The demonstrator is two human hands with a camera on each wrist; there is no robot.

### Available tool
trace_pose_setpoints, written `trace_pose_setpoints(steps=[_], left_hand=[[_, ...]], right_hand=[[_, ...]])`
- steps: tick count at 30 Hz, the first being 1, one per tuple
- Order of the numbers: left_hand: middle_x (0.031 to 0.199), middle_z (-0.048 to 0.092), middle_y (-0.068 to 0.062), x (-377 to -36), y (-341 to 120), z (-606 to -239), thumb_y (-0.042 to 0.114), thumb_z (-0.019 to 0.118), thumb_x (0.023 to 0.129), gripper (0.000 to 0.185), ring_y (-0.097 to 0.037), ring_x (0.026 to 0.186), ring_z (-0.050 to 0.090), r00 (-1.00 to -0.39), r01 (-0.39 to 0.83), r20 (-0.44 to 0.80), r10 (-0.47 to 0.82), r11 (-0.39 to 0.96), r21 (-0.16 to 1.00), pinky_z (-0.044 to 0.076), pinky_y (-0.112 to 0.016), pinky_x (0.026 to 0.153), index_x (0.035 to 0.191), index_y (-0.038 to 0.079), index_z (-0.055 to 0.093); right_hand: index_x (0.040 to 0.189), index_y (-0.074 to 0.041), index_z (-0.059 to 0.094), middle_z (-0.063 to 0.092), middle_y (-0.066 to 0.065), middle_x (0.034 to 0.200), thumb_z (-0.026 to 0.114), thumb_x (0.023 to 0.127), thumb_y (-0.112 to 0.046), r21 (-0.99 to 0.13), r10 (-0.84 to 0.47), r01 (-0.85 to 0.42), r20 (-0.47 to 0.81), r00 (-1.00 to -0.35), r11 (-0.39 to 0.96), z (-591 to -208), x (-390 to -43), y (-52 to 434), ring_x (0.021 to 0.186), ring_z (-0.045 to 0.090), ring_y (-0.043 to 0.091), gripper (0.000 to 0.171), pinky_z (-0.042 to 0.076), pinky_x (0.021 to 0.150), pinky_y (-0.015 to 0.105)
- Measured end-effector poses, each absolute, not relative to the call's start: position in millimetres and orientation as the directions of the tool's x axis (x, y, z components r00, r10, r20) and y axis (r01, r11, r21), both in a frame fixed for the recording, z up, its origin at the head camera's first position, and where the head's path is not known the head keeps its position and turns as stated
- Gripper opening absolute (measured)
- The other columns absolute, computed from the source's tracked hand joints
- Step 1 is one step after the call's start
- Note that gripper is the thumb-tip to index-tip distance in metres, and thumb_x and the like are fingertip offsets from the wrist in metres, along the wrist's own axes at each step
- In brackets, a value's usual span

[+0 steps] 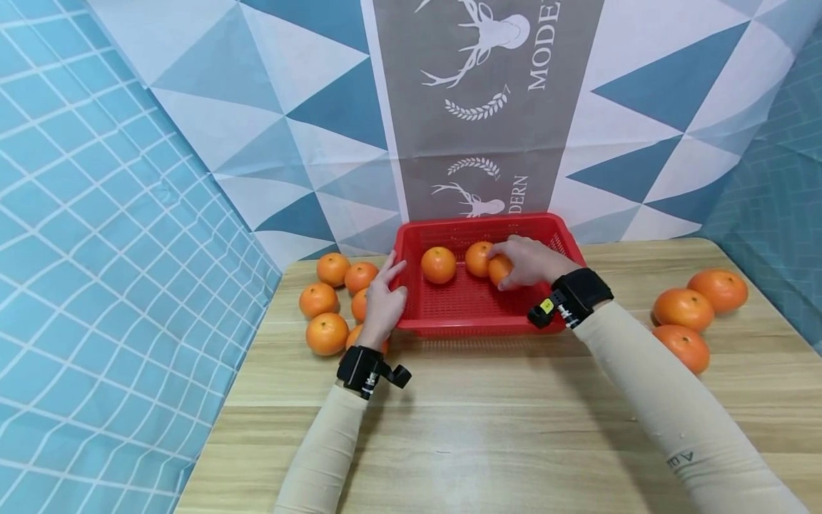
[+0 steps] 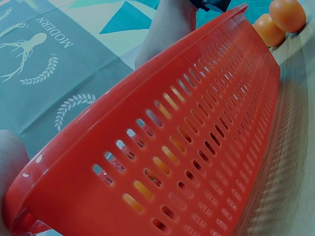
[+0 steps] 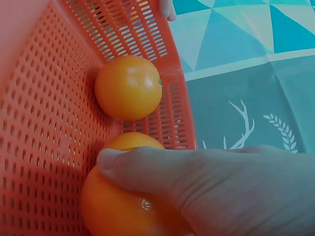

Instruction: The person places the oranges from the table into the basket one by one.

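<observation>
A red perforated plastic basket (image 1: 475,330) stands against the back wall, with three oranges inside. My right hand (image 1: 528,260) reaches in over the right side and holds an orange (image 1: 500,270), its thumb lying across the fruit in the right wrist view. Right beside this fruit is a second orange (image 1: 479,258), partly covered by the hand. Farther left in the basket sits another orange (image 1: 439,265), apart from the hand; its green stem spot shows in the right wrist view. My left hand (image 1: 384,305) grips the basket's left rim, with part of that grip hidden.
Several oranges (image 1: 327,334) lie on the wooden table (image 1: 449,442) left of the basket, some partly behind the left hand. At the right, three more oranges (image 1: 683,310) sit together near the table's edge. A patterned cloth wall (image 1: 334,143) rises behind the basket.
</observation>
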State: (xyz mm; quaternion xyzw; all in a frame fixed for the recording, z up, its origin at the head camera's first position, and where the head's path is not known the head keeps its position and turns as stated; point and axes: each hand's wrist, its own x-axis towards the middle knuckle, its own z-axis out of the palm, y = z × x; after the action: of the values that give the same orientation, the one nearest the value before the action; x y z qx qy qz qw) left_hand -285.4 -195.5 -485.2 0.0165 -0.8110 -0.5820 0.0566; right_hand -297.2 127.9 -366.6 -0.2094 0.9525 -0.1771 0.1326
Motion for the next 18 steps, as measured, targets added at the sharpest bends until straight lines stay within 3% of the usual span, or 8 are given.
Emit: trace_pose_setpoints(steps=[4,11,18], left_hand=[[0.179,0.037,0.032,-273,-190,-471,0.004,0.058,0.097,0.066,-0.018,0.177,0.027,-0.992,0.038,0.076,-0.102,0.337,0.941,0.049,-0.052,0.132,0.16,0.022,0.065],[0.187,0.033,0.011,-244,-177,-435,-0.001,0.052,0.1,0.066,-0.032,0.178,0.024,-0.993,0.034,0.071,-0.09,0.36,0.932,0.046,-0.055,0.134,0.165,0.007,0.058],[0.185,0.035,0.016,-246,-177,-435,0.001,0.055,0.1,0.065,-0.028,0.176,0.029,-0.992,0.016,0.059,-0.107,0.363,0.931,0.05,-0.053,0.131,0.163,0.014,0.061]], right_hand=[[0.157,-0.013,0.065,0.062,0.021,0.145,0.092,0.092,-0.018,-0.388,-0.453,-0.355,-0.197,-0.87,0.85,-366,-298,127,0.133,0.056,0.039,0.07,0.06,0.113,0.057],[0.156,-0.016,0.066,0.063,0.019,0.148,0.093,0.09,-0.017,-0.386,-0.471,-0.366,-0.225,-0.853,0.847,-364,-302,127,0.134,0.055,0.039,0.072,0.058,0.117,0.058],[0.154,-0.018,0.068,0.063,0.018,0.145,0.092,0.091,-0.018,-0.366,-0.488,-0.38,-0.275,-0.828,0.85,-369,-309,128,0.134,0.055,0.039,0.067,0.054,0.117,0.061]])
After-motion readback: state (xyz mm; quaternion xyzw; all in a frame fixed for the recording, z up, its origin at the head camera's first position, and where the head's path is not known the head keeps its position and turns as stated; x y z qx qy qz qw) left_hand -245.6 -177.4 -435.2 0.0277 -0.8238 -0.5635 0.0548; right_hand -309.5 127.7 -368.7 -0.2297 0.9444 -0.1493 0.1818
